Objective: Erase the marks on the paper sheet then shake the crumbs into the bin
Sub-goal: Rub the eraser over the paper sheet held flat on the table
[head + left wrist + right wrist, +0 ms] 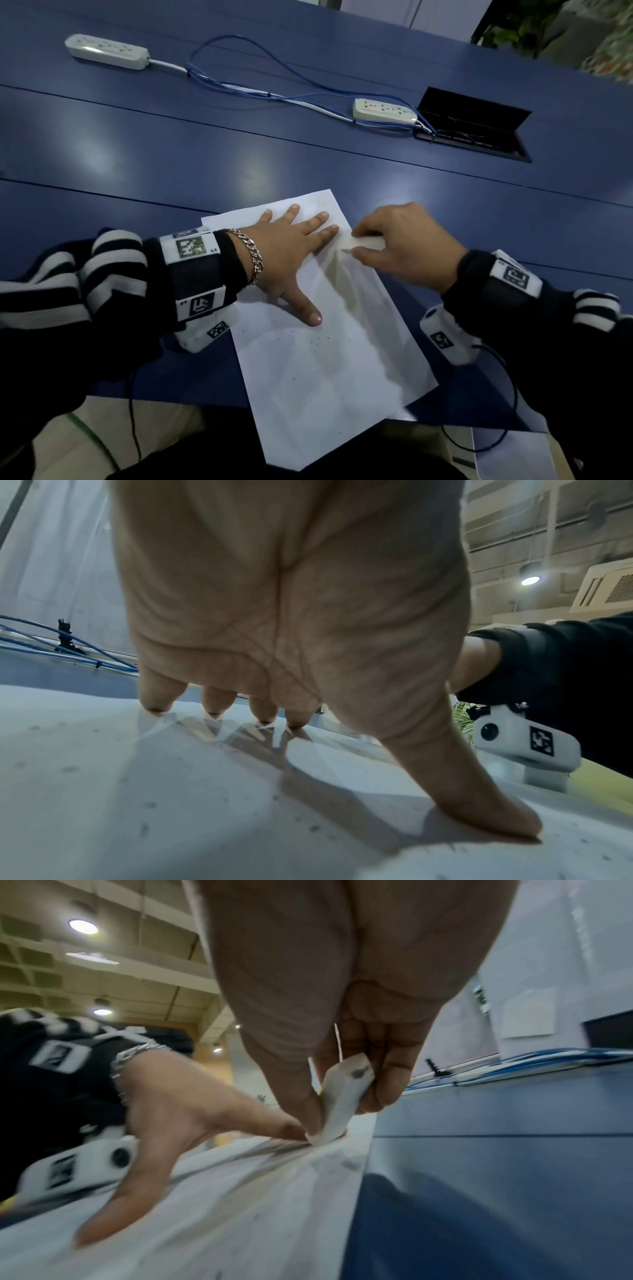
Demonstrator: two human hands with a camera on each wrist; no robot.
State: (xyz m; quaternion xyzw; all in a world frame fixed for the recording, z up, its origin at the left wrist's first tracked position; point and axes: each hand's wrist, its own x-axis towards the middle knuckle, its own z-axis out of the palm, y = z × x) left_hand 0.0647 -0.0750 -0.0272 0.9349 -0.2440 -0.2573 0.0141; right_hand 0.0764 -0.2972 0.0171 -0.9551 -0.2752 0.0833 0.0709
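Head: eraser (365,244) in right hand (404,246) grip, on paper (329,359).

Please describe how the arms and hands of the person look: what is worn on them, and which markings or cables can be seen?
Both arms wear black sleeves with white stripes. Each wrist carries a black band with white blocks printed with square black-and-white codes, and under it a white camera housing, also coded. The left hand has a silver chain bracelet at the wrist. The right hand wears no jewellery. Thin black cables run from the wrist units towards the body.
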